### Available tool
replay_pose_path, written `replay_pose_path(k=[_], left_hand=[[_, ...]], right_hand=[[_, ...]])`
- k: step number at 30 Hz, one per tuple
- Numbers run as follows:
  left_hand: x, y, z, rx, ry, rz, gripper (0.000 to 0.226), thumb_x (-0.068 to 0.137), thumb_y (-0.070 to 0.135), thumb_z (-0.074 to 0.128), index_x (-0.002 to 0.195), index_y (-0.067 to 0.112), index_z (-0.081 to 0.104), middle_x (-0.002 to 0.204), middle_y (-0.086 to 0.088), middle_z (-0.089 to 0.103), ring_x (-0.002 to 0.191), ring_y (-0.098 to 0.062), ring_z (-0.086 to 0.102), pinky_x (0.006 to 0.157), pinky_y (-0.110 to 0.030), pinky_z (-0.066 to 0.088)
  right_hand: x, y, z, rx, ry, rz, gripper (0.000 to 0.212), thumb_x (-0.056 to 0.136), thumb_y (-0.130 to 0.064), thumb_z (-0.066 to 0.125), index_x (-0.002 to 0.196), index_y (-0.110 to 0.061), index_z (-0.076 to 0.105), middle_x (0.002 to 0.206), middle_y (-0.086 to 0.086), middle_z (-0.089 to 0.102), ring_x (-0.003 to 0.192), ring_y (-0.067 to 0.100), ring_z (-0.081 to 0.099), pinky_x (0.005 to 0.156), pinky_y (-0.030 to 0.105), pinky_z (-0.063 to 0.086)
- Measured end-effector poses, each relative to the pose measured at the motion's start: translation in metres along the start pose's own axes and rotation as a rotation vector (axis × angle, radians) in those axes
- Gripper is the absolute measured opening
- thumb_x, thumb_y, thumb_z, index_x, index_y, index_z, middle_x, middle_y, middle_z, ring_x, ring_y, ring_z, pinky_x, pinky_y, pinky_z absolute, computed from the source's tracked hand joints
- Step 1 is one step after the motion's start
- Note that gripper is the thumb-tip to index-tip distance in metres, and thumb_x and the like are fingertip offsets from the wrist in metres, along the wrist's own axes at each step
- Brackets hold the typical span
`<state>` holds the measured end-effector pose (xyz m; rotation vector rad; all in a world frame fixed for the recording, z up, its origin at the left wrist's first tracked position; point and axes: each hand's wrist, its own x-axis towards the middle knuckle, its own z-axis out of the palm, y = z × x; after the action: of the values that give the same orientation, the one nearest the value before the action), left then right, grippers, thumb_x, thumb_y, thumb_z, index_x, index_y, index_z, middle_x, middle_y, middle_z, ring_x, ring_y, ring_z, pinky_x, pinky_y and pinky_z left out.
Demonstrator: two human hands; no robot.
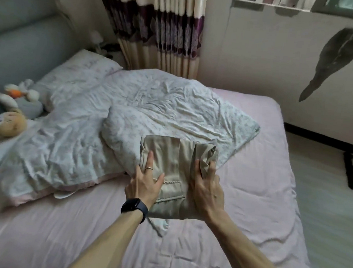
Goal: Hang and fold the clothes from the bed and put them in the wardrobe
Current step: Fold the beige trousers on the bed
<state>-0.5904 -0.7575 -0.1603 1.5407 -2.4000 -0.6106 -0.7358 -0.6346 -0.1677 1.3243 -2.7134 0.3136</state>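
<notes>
Pressing flat on the folded beige trousers, the left hand lies with its fingers straight and spread, a ring on one finger and a black watch on the wrist. The right hand grips the bunched right edge of the trousers, thumb on top and fingers curled round the fold. The trousers rest partly on the near corner of a crumpled floral duvet and partly on the pink sheet. Plush toys lie far left by a grey headboard. A patterned curtain hangs beyond the bed, and pale floor shows on the right.
</notes>
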Motion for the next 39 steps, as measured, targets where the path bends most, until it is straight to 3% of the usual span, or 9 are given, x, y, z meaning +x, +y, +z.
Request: replay_pose_path(k=[3, 6, 11, 13, 16, 20, 26, 32, 39], left_hand=[[0.011, 0.019, -0.067, -0.069, 0.149, -0.023, 0.082, 0.093, 0.055, 0.056, 0.156, 0.047, 0.004, 0.143, -0.026, 0.039, 0.118, -0.043, 0.055, 0.088, -0.044, 0.052], [0.004, 0.022, -0.147, 0.020, 0.372, -0.080, 0.081, 0.092, 0.061, 0.052, 0.155, 0.048, 0.003, 0.131, -0.015, 0.045, 0.104, -0.035, 0.061, 0.072, -0.038, 0.052], [-0.048, 0.000, -0.271, 0.096, 0.675, -0.210, 0.081, 0.092, 0.057, 0.057, 0.157, 0.043, 0.010, 0.150, -0.018, 0.038, 0.131, -0.035, 0.047, 0.083, -0.046, 0.055], [-0.086, -0.018, -0.319, 0.140, 0.768, -0.298, 0.081, 0.092, 0.057, 0.056, 0.157, 0.045, 0.008, 0.141, -0.018, 0.044, 0.122, -0.038, 0.052, 0.079, -0.046, 0.055], [-0.162, -0.051, -0.387, 0.224, 0.904, -0.423, 0.081, 0.092, 0.059, 0.054, 0.156, 0.046, 0.006, 0.120, -0.011, 0.047, 0.096, -0.034, 0.060, 0.067, -0.040, 0.052], [-0.270, -0.083, -0.451, 0.352, 1.024, -0.636, 0.080, 0.093, 0.062, 0.048, 0.154, 0.047, -0.001, 0.119, -0.006, 0.045, 0.100, -0.031, 0.059, 0.067, -0.038, 0.050], [-0.455, -0.109, -0.495, 0.523, 1.210, -0.967, 0.079, 0.093, 0.064, 0.044, 0.154, 0.048, -0.003, 0.110, -0.004, 0.043, 0.092, -0.030, 0.055, 0.062, -0.035, 0.042], [-0.603, -0.114, -0.513, 0.602, 1.335, -1.207, 0.078, 0.094, 0.065, 0.043, 0.153, 0.049, -0.005, 0.112, -0.008, 0.043, 0.088, -0.034, 0.058, 0.066, -0.041, 0.052], [-0.710, -0.124, -0.543, 0.725, 1.443, -1.347, 0.080, 0.092, 0.065, 0.046, 0.155, 0.047, -0.001, 0.119, -0.009, 0.044, 0.096, -0.035, 0.059, 0.070, -0.042, 0.052]], right_hand=[[0.044, -0.027, -0.054, 0.055, 0.092, -0.109, 0.069, 0.087, 0.000, 0.068, 0.151, -0.012, 0.045, 0.145, 0.037, 0.040, 0.066, 0.036, 0.055, 0.047, 0.042, 0.052], [0.072, -0.068, -0.112, 0.159, 0.160, -0.266, 0.074, 0.092, -0.006, 0.066, 0.157, -0.015, 0.032, 0.147, 0.034, 0.035, 0.072, 0.037, 0.055, 0.055, 0.045, 0.055], [0.081, -0.162, -0.190, 0.425, 0.262, -0.545, 0.088, 0.091, -0.011, 0.072, 0.160, -0.028, 0.019, 0.148, 0.027, 0.030, 0.087, 0.041, 0.056, 0.059, 0.046, 0.056], [0.063, -0.211, -0.221, 0.539, 0.261, -0.659, 0.090, 0.091, -0.015, 0.072, 0.159, -0.035, 0.017, 0.150, 0.023, 0.026, 0.093, 0.044, 0.057, 0.060, 0.047, 0.057], [0.015, -0.286, -0.268, 0.733, 0.241, -0.878, 0.079, 0.094, -0.021, 0.067, 0.155, -0.037, 0.020, 0.150, 0.021, 0.024, 0.103, 0.048, 0.056, 0.070, 0.053, 0.057], [-0.068, -0.358, -0.321, 0.783, 0.216, -1.037, 0.073, 0.096, -0.036, 0.064, 0.156, -0.038, 0.023, 0.150, 0.020, 0.027, 0.101, 0.043, 0.060, 0.067, 0.048, 0.053], [-0.226, -0.439, -0.378, 1.005, 0.054, -1.324, 0.064, 0.099, -0.048, 0.052, 0.153, -0.047, 0.016, 0.154, 0.002, 0.009, 0.124, 0.038, 0.049, 0.067, 0.045, 0.049], [-0.365, -0.484, -0.421, 1.094, -0.045, -1.622, 0.065, 0.098, -0.040, 0.057, 0.154, -0.033, 0.024, 0.154, 0.012, 0.016, 0.117, 0.042, 0.053, 0.068, 0.050, 0.057], [-0.473, -0.526, -0.468, 1.226, -0.069, -1.765, 0.065, 0.097, -0.043, 0.057, 0.152, -0.036, 0.022, 0.153, 0.006, 0.014, 0.106, 0.040, 0.060, 0.061, 0.043, 0.050]])
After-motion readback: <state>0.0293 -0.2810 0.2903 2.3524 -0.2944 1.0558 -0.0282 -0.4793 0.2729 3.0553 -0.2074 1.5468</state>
